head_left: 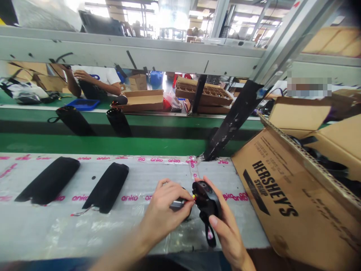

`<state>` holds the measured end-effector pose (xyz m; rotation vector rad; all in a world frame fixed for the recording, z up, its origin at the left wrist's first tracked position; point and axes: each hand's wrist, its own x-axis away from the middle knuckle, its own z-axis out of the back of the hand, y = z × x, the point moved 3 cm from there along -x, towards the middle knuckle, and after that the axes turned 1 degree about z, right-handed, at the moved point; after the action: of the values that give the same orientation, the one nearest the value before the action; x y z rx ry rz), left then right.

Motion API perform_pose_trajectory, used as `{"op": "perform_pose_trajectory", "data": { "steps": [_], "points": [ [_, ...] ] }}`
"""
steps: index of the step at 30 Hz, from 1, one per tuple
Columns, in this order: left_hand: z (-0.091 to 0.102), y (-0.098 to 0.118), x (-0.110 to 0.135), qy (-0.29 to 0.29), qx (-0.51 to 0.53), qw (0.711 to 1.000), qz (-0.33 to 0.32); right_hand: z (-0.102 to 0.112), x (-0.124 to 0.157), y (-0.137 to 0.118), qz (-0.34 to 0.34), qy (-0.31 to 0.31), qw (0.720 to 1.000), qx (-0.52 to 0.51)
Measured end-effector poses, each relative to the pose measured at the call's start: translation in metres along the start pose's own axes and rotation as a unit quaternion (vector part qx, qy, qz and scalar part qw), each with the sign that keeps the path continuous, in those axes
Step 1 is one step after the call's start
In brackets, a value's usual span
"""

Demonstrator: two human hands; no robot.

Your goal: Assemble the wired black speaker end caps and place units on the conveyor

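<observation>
Left hand point(162, 210) has its grip pinched shut on a small silver piece point(177, 205), mostly buried in the fingers. Its yellow tip point(193, 197) meets a black housing point(205, 195) clamped in the right hand point(225, 222), with a strap point(210, 235) dangling below. Can't really see what the tip goes into, fingers block it. All this is over a plastic-covered desk point(34, 229), with black tube-shaped pieces point(49, 180) off left and a Hershey's carton point(282, 195) right, cut off by the frame.
</observation>
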<state>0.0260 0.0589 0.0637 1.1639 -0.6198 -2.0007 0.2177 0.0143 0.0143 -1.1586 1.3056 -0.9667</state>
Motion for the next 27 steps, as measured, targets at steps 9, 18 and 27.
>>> {"op": "perform_pose_trajectory", "data": {
  "steps": [9,18,27],
  "points": [
    [0.004,-0.006,-0.006,-0.055,0.033,0.998,0.012,0.017,-0.019,-0.006,-0.019,-0.129,0.991,0.036],
    [-0.001,-0.005,0.001,0.018,0.02,0.996,0.087,0.006,-0.004,0.014,-0.024,-0.014,0.999,0.04],
    [0.001,0.003,-0.001,0.012,-0.035,0.999,-0.016,-0.004,0.001,0.018,-0.011,0.0,1.0,0.022]
  ]
}}
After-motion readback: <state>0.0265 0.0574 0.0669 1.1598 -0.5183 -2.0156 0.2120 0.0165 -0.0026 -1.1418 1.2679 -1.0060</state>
